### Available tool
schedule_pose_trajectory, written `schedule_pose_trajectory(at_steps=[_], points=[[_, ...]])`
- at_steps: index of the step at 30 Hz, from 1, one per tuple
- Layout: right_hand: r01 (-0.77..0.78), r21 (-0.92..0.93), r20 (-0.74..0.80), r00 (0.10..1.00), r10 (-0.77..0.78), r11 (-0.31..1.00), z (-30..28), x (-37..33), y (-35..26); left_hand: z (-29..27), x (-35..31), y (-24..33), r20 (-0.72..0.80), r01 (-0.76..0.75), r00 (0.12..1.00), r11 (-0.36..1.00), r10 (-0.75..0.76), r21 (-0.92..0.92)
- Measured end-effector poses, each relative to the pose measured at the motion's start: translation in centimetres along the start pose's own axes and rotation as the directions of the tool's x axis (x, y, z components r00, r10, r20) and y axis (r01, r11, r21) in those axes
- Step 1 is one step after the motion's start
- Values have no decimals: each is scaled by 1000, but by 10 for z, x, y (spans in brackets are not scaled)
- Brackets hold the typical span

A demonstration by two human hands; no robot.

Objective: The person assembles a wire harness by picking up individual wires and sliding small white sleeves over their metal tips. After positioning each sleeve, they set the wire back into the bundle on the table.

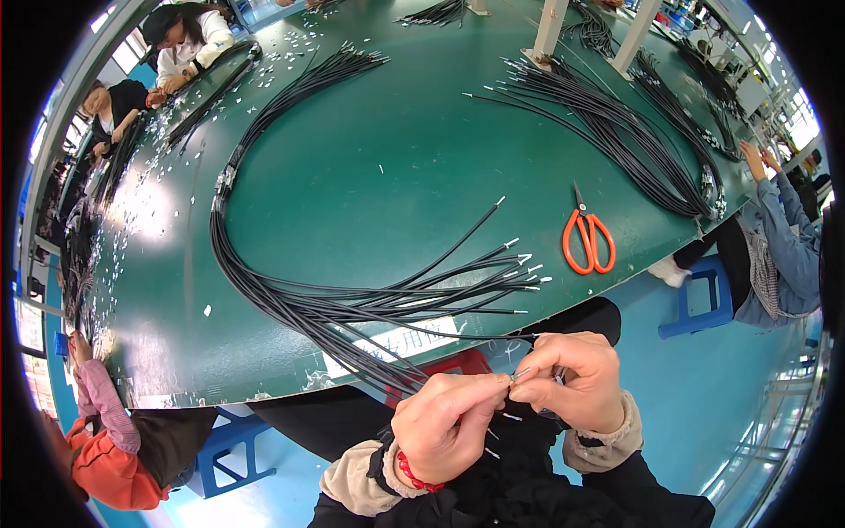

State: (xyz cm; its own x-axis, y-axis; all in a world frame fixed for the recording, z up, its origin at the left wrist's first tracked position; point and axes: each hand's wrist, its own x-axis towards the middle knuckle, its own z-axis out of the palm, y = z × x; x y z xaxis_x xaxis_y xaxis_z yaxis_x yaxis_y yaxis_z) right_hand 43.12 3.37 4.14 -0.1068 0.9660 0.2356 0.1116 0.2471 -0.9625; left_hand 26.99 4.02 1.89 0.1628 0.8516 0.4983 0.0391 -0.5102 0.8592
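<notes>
Over the table's near edge, my left hand (449, 421) and my right hand (576, 380) meet with their fingertips pinched together. Thin wire ends of a black cable show between them, and that cable runs from the bundle to my right fingers. Which strands each hand grips is partly hidden by the fingers. The black cable bundle (295, 304) curves across the green table, its light-tipped ends fanned out near my hands. More white-tipped cable ends hang below my left hand, in front of my lap. Orange-handled scissors (588, 239) lie apart from my right hand.
A second black cable bundle (616, 145) lies at the right, near a white post (547, 31). White scraps litter the left side of the green table (396, 194). Co-workers sit at left and right; blue stools (704, 299) stand by the table.
</notes>
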Motion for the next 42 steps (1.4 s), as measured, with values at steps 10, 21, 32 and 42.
schedule_pose_trajectory(at_steps=[10, 21, 32, 42], points=[[41, 9, 3, 999, -41, 999, -4, 1, 7, 2, 4, 0, 13, 36, 999, 999, -35, -15], [241, -218, -60, 964, -260, 946, 3, 6, 13, 0, 1, 1, 73, 245, 969, 943, -234, -226], [262, -180, -114, 952, -284, 948, 23, 5, 13, -16, 4, -5, 10, 95, 996, 995, -94, -40], [404, -354, -19, 899, -438, 844, 23, 12, 0, -29, -2, 7, 8, 89, 996, 996, -89, 16]])
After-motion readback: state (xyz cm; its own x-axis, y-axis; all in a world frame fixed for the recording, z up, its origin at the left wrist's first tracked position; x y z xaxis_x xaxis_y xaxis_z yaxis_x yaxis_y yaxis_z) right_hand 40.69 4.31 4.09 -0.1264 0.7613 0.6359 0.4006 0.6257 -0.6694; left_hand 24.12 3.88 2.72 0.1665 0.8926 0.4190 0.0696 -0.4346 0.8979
